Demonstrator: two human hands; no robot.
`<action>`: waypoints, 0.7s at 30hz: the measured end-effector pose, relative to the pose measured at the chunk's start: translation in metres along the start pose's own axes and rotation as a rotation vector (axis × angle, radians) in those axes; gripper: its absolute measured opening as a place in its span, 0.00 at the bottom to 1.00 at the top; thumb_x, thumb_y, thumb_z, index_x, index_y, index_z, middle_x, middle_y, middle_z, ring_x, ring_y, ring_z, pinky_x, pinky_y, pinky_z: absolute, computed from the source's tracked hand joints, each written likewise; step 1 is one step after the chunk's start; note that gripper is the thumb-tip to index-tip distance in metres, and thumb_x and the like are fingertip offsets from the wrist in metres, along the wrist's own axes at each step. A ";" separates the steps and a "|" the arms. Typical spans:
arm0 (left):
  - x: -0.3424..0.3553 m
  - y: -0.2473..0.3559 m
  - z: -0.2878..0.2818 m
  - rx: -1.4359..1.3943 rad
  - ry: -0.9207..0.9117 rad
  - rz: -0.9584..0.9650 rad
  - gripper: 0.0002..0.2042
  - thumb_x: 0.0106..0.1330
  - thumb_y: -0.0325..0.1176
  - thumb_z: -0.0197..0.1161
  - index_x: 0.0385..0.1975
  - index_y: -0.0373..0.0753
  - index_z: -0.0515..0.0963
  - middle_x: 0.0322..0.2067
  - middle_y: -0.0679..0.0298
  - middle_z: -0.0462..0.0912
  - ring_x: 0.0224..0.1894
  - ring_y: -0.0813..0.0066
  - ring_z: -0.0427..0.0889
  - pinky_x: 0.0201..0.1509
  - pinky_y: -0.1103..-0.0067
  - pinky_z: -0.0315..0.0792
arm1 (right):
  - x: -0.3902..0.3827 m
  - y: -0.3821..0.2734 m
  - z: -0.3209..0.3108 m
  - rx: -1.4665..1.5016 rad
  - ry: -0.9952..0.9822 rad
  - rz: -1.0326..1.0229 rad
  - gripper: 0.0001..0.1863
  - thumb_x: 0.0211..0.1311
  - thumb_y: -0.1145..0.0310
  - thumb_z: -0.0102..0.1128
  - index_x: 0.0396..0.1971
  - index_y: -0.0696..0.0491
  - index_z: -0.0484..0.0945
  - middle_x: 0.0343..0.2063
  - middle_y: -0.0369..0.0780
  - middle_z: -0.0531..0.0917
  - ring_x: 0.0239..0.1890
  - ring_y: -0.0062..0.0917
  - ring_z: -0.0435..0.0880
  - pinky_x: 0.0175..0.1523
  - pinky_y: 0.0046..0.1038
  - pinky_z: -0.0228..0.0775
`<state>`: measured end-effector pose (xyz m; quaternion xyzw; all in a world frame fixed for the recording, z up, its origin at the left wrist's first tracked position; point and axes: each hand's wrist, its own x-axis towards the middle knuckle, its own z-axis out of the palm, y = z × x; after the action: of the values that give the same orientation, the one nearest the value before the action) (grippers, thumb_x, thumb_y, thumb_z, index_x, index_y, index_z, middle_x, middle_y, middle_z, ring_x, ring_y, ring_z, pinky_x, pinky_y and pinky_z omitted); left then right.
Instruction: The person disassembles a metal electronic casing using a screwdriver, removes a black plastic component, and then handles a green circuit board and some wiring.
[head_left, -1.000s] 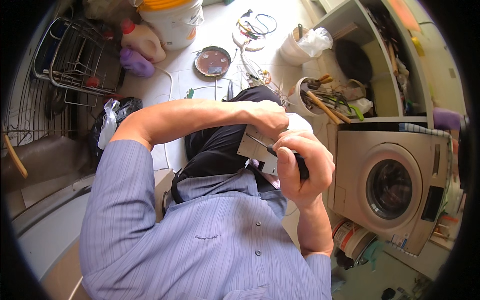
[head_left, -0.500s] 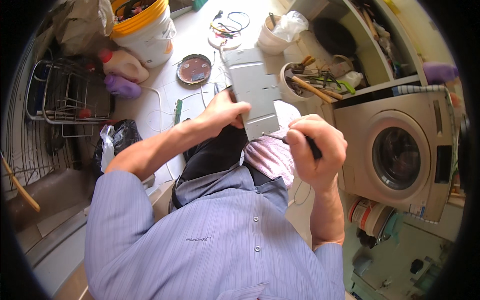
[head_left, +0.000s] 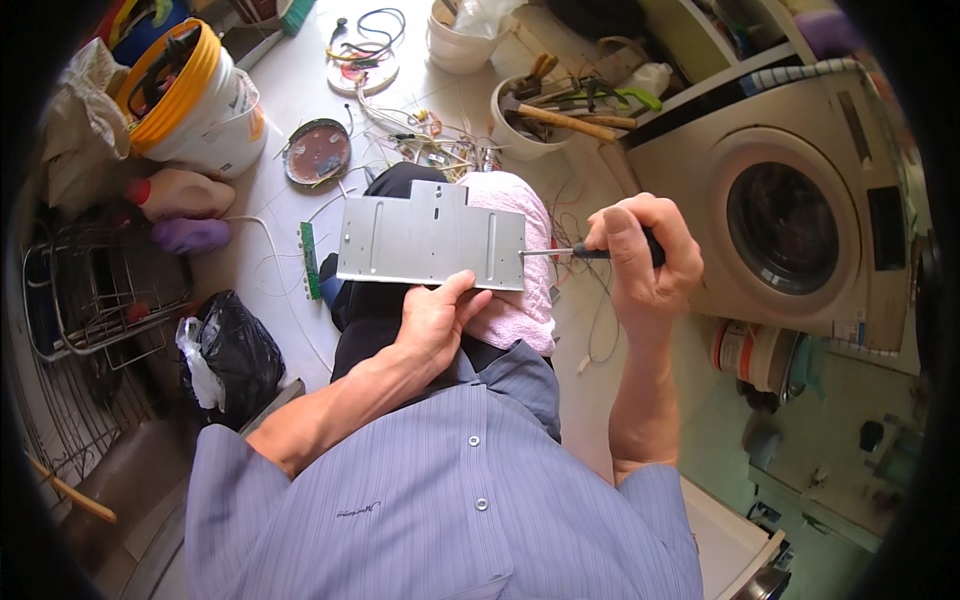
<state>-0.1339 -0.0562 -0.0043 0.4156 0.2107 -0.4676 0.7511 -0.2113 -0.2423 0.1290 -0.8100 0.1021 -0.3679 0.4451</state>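
Grips the metal plate's (head_left: 435, 238) near edge with the left hand (head_left: 432, 325) and a half-covered screwdriver (head_left: 590, 252) with the right hand (head_left: 652, 262), tip perhaps touching the plate's right edge.

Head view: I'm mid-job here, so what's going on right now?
The person's left hand holds a flat grey metal plate by its near edge. The right hand grips a screwdriver, its tip at the plate's right end. A pink cloth lies partly beneath the plate.
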 end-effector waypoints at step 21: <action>0.035 0.068 0.026 2.012 -0.558 1.121 0.45 0.52 0.54 0.77 0.65 0.30 0.69 0.70 0.48 0.68 0.76 0.52 0.61 0.80 0.53 0.49 | 0.012 0.029 0.010 0.274 0.012 0.010 0.03 0.72 0.79 0.62 0.42 0.62 0.79 0.29 0.40 0.82 0.27 0.18 0.80 0.33 0.20 0.72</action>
<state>-0.0599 -0.0809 0.0148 0.7376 -0.6345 -0.1031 0.2069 -0.1916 -0.2589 0.1081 -0.7389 0.0575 -0.3811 0.5527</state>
